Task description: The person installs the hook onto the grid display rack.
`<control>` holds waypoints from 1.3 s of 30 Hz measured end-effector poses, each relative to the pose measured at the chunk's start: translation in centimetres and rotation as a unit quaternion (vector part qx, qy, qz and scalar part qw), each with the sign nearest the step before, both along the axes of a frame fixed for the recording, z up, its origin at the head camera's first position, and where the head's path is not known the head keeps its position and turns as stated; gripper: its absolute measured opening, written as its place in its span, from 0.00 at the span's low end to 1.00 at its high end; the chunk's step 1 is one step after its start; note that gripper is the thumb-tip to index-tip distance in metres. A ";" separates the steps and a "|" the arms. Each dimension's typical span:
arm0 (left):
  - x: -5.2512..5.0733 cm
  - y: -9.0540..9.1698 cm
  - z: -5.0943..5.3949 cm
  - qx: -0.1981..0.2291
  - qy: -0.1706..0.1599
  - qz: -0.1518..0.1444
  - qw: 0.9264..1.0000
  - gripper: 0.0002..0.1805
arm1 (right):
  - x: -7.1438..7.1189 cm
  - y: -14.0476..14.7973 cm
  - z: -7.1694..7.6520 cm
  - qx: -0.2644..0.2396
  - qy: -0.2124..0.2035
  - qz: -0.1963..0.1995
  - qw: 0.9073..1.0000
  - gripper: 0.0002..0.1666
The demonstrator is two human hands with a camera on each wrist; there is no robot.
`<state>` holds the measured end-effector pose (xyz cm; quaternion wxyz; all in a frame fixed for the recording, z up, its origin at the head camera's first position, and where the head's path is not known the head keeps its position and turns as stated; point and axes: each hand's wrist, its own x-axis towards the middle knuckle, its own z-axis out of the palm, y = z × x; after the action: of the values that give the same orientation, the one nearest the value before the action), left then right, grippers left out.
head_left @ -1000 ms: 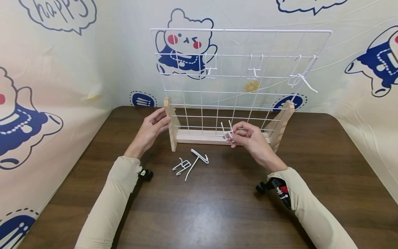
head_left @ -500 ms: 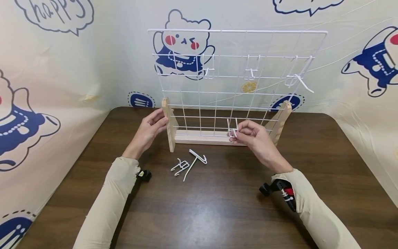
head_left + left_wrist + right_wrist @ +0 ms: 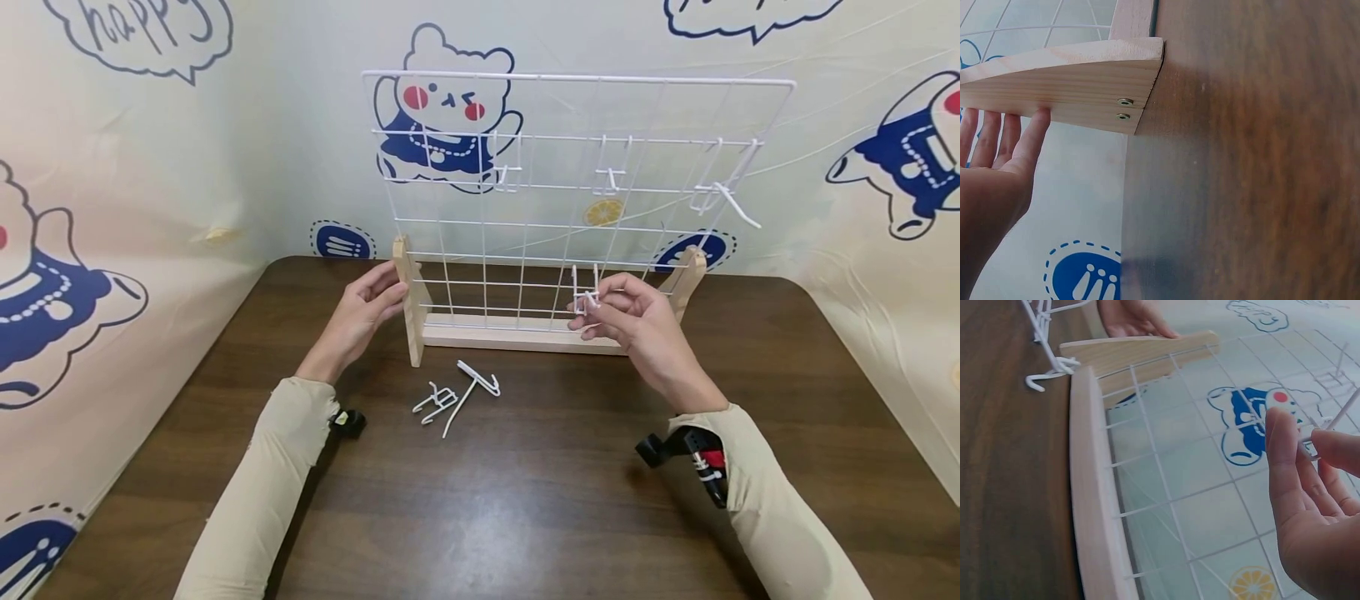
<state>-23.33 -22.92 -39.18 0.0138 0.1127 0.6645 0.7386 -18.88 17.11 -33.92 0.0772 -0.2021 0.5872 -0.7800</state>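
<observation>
My left hand [image 3: 357, 315] rests against the wooden side panel [image 3: 411, 300] of a white wire grid rack [image 3: 525, 222]. Seen from the left wrist, its fingers [image 3: 1009, 136] are fairly straight and touch the panel's edge. In front of the grid's lower right, my right hand [image 3: 647, 332] pinches a small white wire hook [image 3: 585, 292] between thumb and fingers, two prongs pointing up. Part of that hook is hidden by the fingers. On the table lie two more white hooks: a compact one [image 3: 437, 402] and a long-armed one [image 3: 474, 383].
Three white hooks hang high on the grid: a left one [image 3: 508, 173], a middle one [image 3: 612, 177] and a right one [image 3: 723, 196] with a long protruding arm. The rack stands on a brown wooden table [image 3: 480, 517] before a printed cloth backdrop [image 3: 300, 125].
My right hand has moved right and slightly up with the pinched hook, along the front of the grid. The left hand stays at the side panel; the two hooks on the table have not moved.
</observation>
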 end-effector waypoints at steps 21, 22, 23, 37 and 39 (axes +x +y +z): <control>0.1 -0.1 0.1 -0.015 0.001 -0.001 1.000 0.31 | -1.4 2.0 2.7 -0.074 0.016 -0.042 0.996 0.06; 0.1 -0.1 0.1 -0.017 0.001 -0.001 1.000 0.31 | -1.5 2.1 2.8 -0.078 0.017 -0.047 0.996 0.06; 0.1 -0.1 0.1 -0.019 0.002 -0.001 1.000 0.32 | -1.6 2.1 2.9 -0.082 0.018 -0.051 0.995 0.06; 0.0 -0.1 0.0 -0.009 0.000 -0.003 1.000 0.32 | -1.5 1.7 2.5 -0.138 0.008 -0.123 0.983 0.06; 0.0 -0.1 0.0 -0.010 0.001 -0.002 1.000 0.32 | -1.5 1.6 2.4 -0.139 0.008 -0.133 0.981 0.06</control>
<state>-23.36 -23.02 -39.21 0.0160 0.1144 0.6716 0.7318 -20.39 18.69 -31.52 -0.0608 -0.1376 0.4951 -0.8557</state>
